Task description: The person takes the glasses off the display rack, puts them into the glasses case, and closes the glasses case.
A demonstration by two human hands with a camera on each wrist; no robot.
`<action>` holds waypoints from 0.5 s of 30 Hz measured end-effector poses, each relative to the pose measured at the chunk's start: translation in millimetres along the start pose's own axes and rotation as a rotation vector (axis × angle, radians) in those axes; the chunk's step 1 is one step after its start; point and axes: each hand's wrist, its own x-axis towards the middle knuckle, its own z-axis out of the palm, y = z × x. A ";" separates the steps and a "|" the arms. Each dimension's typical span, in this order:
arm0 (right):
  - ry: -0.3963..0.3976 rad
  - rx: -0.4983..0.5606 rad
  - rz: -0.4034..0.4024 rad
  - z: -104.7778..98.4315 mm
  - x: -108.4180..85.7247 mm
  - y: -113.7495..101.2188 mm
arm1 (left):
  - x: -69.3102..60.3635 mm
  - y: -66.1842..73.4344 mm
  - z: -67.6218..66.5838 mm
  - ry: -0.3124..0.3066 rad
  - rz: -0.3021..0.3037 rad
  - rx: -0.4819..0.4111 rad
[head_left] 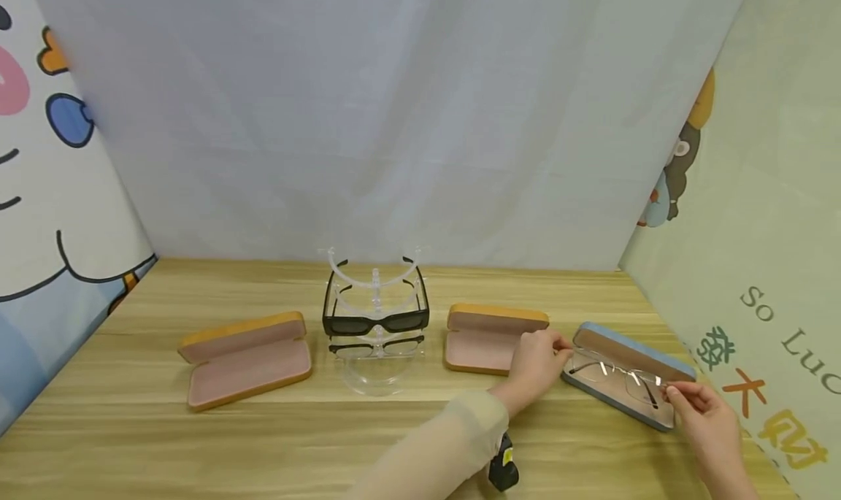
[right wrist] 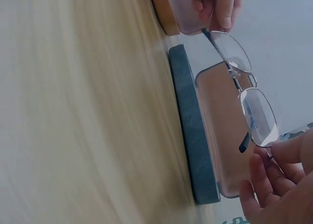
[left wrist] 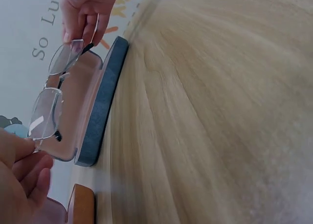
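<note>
A pair of thin metal-rimmed glasses (head_left: 619, 371) with clear lenses and dark temple tips is held between both hands above an open blue case (head_left: 614, 404). My left hand (head_left: 535, 365) pinches one end of the frame between thumb and fingers. At the opposite end, the right hand (head_left: 709, 420) grips the other hinge side. Both wrist views show the glasses (left wrist: 46, 114) apart from the pinkish-brown lining, with the dark temple tips on the case side of the lenses. The blue case (right wrist: 190, 131) rests on the table, lid up.
An orange case (head_left: 479, 350) lies open beside the left hand, and another orange case (head_left: 246, 376) lies open at the left. Between them a clear display stand (head_left: 376, 379) bears black sunglasses (head_left: 348, 325) and dark-topped glasses (head_left: 355, 350). A grey-white curtain (head_left: 381, 120) hangs behind.
</note>
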 end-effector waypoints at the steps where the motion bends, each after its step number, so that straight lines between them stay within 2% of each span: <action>1: 0.012 -0.021 0.013 0.9 -2.4 -3.8 | 0.3 -0.2 1.5 -0.025 -0.001 -0.001; 6: 0.053 -0.067 0.111 7.0 -13.3 -23.2 | -0.6 -2.2 7.2 -0.149 0.009 -0.042; 9: 0.079 -0.102 0.153 10.2 -14.7 -29.1 | -1.2 -3.3 9.2 -0.190 0.004 -0.097; 12: 0.095 -0.200 0.158 10.8 -13.5 -29.7 | -1.1 -3.0 11.2 -0.235 -0.015 -0.140; 15: 0.086 -0.314 0.148 8.4 -11.3 -27.5 | -0.5 -0.3 13.1 -0.276 -0.038 -0.107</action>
